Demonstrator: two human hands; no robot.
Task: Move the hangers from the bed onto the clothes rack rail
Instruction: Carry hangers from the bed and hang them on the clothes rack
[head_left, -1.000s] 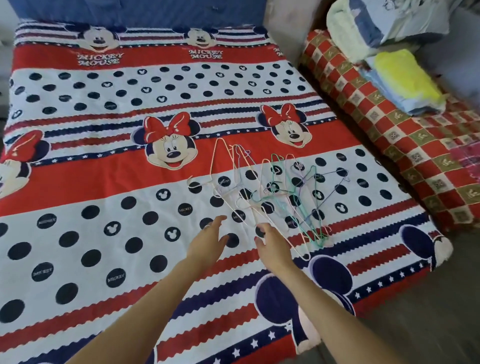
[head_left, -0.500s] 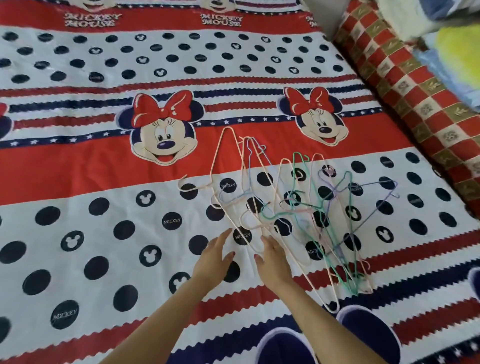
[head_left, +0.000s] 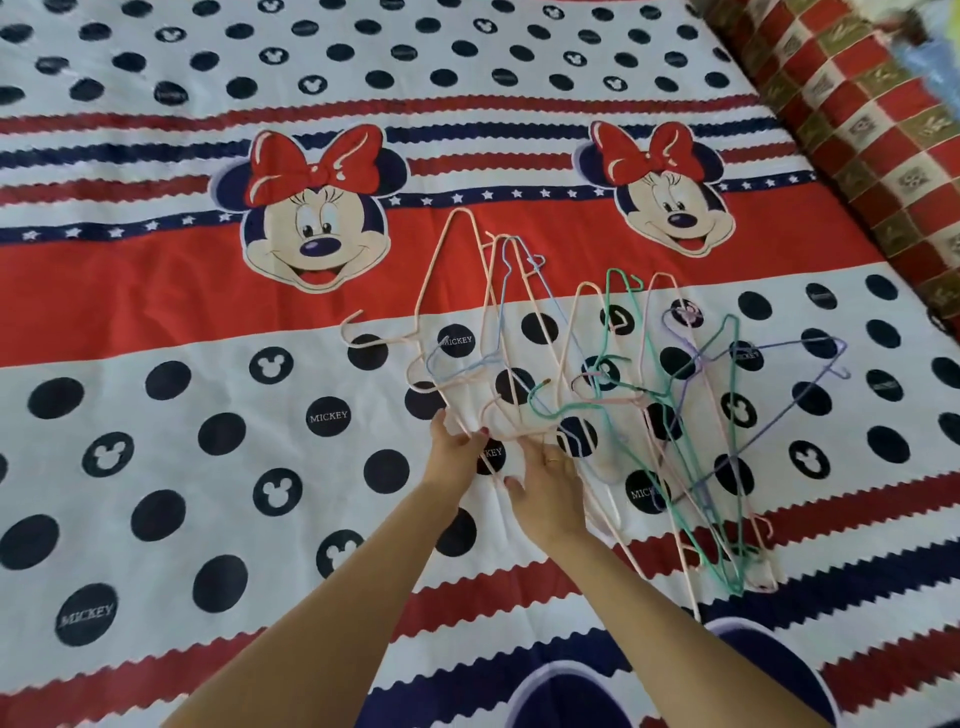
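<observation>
A tangled pile of several thin hangers (head_left: 639, 395), pink, blue, green and purple, lies flat on the cartoon-print bedspread (head_left: 208, 322) right of centre. My left hand (head_left: 453, 451) rests at the pile's near-left edge, its fingers touching the lowest pink hanger (head_left: 447, 312). My right hand (head_left: 545, 488), a ring on one finger, lies just beside it, fingers spread over the near ends of the pink hangers. Whether either hand has closed on a hanger I cannot tell. No clothes rack is in view.
A red, white and gold checked mattress or cushion (head_left: 878, 130) runs along the bed's right side at the top right. The bedspread stretches wide to the left of the hangers, with only its print on it.
The view has moved closer and lower over the bed. Both hands have advanced from short of the pile to its near edge and now touch the pink hangers.
</observation>
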